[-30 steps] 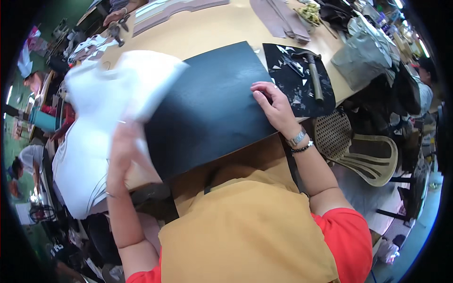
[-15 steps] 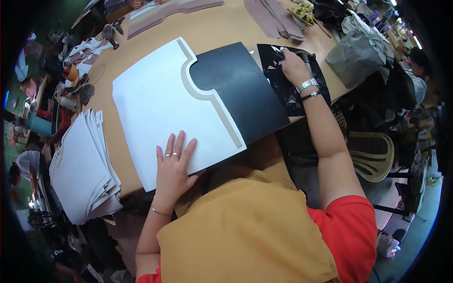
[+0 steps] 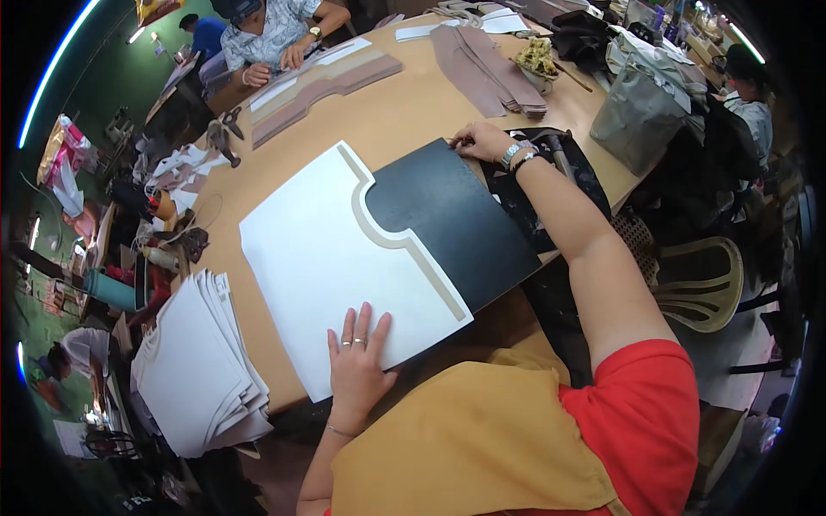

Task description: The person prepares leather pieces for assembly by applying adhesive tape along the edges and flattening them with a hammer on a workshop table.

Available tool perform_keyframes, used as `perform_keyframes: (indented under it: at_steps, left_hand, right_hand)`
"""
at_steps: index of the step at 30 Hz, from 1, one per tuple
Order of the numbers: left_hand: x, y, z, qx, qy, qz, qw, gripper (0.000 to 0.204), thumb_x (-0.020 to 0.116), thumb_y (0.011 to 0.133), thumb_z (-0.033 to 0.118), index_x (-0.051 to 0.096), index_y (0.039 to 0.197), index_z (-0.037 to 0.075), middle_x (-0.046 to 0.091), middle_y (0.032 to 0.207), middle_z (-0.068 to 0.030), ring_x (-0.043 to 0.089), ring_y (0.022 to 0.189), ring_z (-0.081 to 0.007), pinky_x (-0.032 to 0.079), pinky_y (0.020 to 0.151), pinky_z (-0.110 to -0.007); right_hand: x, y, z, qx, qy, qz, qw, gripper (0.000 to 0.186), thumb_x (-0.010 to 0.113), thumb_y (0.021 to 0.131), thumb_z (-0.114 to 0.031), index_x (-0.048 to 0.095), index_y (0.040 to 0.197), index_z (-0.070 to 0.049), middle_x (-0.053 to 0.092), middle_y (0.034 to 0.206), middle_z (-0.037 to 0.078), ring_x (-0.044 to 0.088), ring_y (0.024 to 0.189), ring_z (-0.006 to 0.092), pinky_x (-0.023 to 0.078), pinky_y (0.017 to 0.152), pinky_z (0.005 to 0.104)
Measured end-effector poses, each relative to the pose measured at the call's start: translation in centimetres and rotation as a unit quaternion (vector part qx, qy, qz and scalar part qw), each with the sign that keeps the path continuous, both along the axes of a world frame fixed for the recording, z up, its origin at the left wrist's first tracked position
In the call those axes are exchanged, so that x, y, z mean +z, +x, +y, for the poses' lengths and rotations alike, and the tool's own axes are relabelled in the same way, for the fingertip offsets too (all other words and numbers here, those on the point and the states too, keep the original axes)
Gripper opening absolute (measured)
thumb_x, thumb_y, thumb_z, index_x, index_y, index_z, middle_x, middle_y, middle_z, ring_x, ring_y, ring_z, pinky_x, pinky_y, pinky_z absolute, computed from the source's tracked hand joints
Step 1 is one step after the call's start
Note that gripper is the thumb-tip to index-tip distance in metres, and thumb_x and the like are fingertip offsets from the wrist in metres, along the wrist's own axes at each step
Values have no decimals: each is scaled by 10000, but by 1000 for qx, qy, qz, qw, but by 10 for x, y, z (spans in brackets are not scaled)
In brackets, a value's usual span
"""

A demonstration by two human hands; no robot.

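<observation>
A large white sheet [image 3: 301,258] with a rounded notch lies on the table, partly over a black board [image 3: 456,211]. A grey-beige strip [image 3: 372,225] runs along its notched edge. My left hand [image 3: 360,365] rests flat on the sheet near its front edge, fingers spread. At the far corner of the board, my right hand [image 3: 483,144] has its fingers curled together. Whatever they hold, if anything, is too small to make out. Beyond that wrist lies a black patterned cloth [image 3: 587,176], partly covered by my forearm.
Stacked white cut sheets [image 3: 200,365] overhang the table's left edge. Mauve pieces [image 3: 482,69], a small bowl [image 3: 538,77] and a grey bag [image 3: 641,112] occupy the far right. Across the table [image 3: 344,120] sits another person [image 3: 280,39]. A chair [image 3: 701,284] stands at right.
My right hand has moved left from the scraps on the black cloth to the board's far corner. The whole view has shifted, showing more of the room. My left hand stays on the sheet.
</observation>
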State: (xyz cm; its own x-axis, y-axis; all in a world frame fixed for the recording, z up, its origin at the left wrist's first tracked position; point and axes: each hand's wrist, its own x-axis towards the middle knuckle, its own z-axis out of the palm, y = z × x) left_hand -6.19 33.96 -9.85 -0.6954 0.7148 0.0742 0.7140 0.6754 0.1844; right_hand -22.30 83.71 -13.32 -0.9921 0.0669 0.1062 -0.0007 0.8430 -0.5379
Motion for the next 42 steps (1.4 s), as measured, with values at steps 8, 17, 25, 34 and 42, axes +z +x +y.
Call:
perform_keyframes:
  at_steps: [8,17,25,34,42]
  left_hand:
    - [1,1,-1,18,15,-7,1000,926,943,632,310,570,1472,202,441,1630,-123,409,1498,-378,352,1172,-634]
    - [13,4,6,36,39,-35,998,928,956,603,232,586,1454,198,466,1602,-114,422,1485,-376,357,1174,-624]
    - [10,5,18,45,50,-57,996,882,896,734,413,537,1498,157,384,1651,-162,306,1544,-419,220,1181,-736]
    - [-4,-6,62,-57,18,-62,996,882,790,855,441,387,1618,258,253,1718,-162,230,1579,-419,203,1193,-738]
    - [-10,-9,62,-56,33,-76,995,832,765,866,434,412,1607,296,254,1723,-145,224,1579,-427,202,1192,-743]
  right_hand:
    - [-7,17,-25,-82,13,67,994,186,743,928,-288,775,1010,-125,766,988,135,730,963,334,571,847,431]
    - [11,30,0,-169,35,134,976,272,681,959,-354,776,1082,-130,758,1021,166,717,992,375,564,855,477]
    - [39,93,41,-192,199,20,961,227,761,895,-271,798,1066,-127,759,971,174,727,943,381,582,821,493]
    - [53,93,51,-134,252,-50,957,153,711,873,-183,814,974,-131,763,975,163,733,946,360,583,846,483]
    - [68,99,40,-138,290,-58,945,213,792,859,-363,813,936,-165,764,916,133,739,908,341,585,795,474]
